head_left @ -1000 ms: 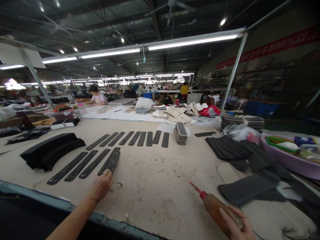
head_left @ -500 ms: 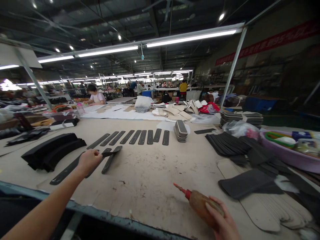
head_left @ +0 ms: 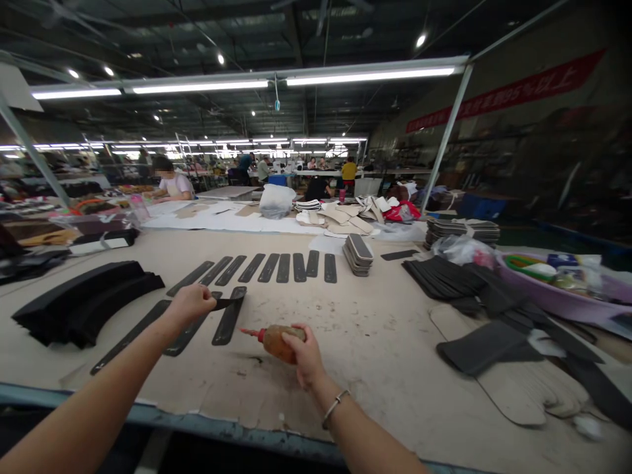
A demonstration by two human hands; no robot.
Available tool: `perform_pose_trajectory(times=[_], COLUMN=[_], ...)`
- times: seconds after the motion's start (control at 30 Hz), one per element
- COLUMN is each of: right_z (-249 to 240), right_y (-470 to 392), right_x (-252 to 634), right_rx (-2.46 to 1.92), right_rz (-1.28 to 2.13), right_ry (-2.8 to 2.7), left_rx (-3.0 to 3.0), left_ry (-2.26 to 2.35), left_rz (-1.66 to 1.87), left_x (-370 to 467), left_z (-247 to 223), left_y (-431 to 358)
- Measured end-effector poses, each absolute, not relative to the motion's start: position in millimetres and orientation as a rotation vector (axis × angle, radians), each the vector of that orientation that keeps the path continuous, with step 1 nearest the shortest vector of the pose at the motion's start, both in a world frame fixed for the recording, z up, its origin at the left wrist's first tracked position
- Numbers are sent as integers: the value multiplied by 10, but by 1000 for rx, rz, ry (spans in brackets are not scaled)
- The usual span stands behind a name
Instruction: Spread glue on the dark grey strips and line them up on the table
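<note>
My left hand is closed on a thin, dark, flat spreader, whose far end meets the top of a dark grey strip lying on the table. My right hand wraps around a brownish glue bottle. The bottle lies nearly level above the tabletop, and its red nozzle points left, just right of that strip. More long dark strips lie under and beside my left forearm. Behind them, several shorter dark strips form a spaced row, with glossy marks on their faces.
Black curved pieces are stacked at the left. A small stack of grey strips stands beyond the row. Right of it lie black sheets, beige panels and a purple basin. A co-worker sits across the table.
My right hand has brought the glue bottle left and away from me, close to the strip. My left hand has moved slightly right with the spreader. The camera view has shifted a little.
</note>
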State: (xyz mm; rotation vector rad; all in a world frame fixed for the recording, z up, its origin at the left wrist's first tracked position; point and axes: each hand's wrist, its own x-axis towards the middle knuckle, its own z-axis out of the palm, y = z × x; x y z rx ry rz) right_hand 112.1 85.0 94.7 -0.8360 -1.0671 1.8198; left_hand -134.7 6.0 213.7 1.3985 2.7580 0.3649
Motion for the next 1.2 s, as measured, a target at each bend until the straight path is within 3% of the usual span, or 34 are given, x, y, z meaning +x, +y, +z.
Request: perform_pose_trajectory(times=[0.27,0.6,0.77,1.03,1.2], right_z=[718,642,779,780,719], right_y=[869,822,738,733,667], right_x=[257,117,396,1406,1460], right_rx=[-891,-958,-870,-865,-857], right_rz=[1660,1603,1734,1796,1771], right_ry=[-1167,-1142,-1061,-835,-807], left_rx=[1374,1043,1071,1244,1266], left_ry=[2785,2799,2797,2946,2941], left_rz=[390,655,740,459,421], left_x=[-1383,-1919,-1858,-1338,-1187], left_z=[2149,3004,3182,3055,2973], left_y=[-50,110,202,477,524])
